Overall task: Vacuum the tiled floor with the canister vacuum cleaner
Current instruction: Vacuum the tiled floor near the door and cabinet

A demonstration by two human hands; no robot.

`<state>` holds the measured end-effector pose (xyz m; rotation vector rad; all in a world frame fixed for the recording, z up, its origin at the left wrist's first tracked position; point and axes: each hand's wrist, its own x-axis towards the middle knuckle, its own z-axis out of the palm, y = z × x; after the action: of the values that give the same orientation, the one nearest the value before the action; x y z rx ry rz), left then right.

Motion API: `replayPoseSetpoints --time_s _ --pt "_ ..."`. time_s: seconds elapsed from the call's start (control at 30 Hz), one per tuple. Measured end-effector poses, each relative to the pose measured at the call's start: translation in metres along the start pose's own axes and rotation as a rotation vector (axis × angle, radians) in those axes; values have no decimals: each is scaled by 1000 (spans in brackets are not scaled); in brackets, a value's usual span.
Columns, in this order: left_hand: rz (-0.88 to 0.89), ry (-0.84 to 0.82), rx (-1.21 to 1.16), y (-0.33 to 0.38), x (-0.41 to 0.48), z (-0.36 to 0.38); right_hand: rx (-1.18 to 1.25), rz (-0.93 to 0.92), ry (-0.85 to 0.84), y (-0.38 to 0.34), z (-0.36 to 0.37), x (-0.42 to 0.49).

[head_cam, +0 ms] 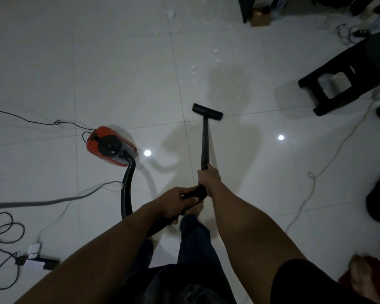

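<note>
A red and black canister vacuum (110, 145) sits on the white tiled floor (119, 73) to my left. Its black ribbed hose (126, 194) curves down and back up to the handle. My right hand (208, 179) grips the lower end of the black wand (205, 141). My left hand (176, 202) holds the curved handle just behind it. The flat black floor head (207, 111) rests on the tiles ahead of me. White crumbs (194, 70) lie scattered beyond the head.
A black plastic stool (338, 84) lies tipped at the right. Cables and a power strip (34, 257) lie at lower left, and a white cord (329, 163) trails on the right. A cardboard box (260, 17) stands far ahead. Another person's foot (360, 275) shows at lower right.
</note>
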<state>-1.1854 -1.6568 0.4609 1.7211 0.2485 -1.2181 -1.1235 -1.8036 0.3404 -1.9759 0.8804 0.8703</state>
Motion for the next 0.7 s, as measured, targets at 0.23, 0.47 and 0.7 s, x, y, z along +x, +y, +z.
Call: replayPoseSetpoints --time_s 0.23,0.47,0.7 --pt "25 60 -145 71 60 17 -319 -177 -85 -48 -77 63" --pt "49 146 -130 95 82 -12 -422 -255 -160 -104 -78 86" --pt "12 150 -159 110 108 -55 -373 -200 -106 -153 -70 110"
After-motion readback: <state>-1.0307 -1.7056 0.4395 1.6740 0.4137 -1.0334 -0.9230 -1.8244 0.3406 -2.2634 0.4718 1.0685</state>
